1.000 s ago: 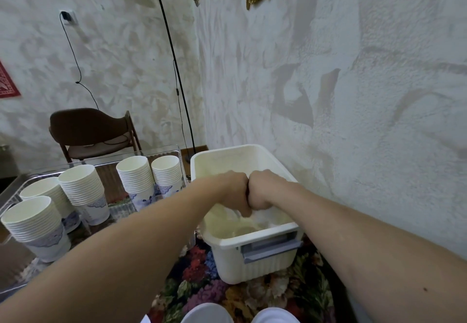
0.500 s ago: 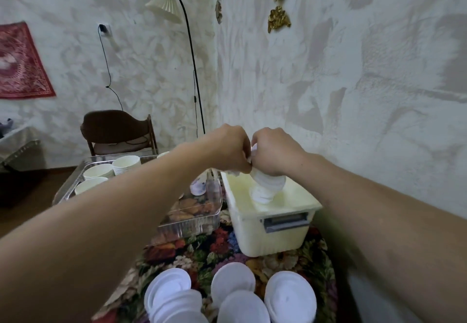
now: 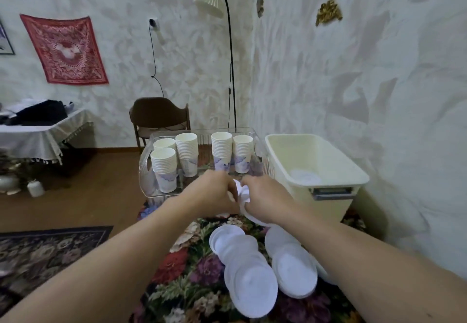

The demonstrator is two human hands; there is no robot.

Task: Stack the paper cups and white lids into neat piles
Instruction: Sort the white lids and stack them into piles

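Over a floral tablecloth (image 3: 192, 279) beside a textured wall, a cream plastic bin (image 3: 328, 171) stands at the right with one white lid (image 3: 304, 176) lying inside. Just left of it, a clear tray (image 3: 151, 186) holds five upright stacks of paper cups (image 3: 187, 153). Nearer the camera, overlapping piles of white lids (image 3: 252, 279) spread across the cloth. Above them, the left hand (image 3: 214, 193) and right hand (image 3: 266, 200) meet knuckle to knuckle, fingers of both curled around a small bunch of white lids (image 3: 242, 192) held between them, in front of the tray and clear of the bin.
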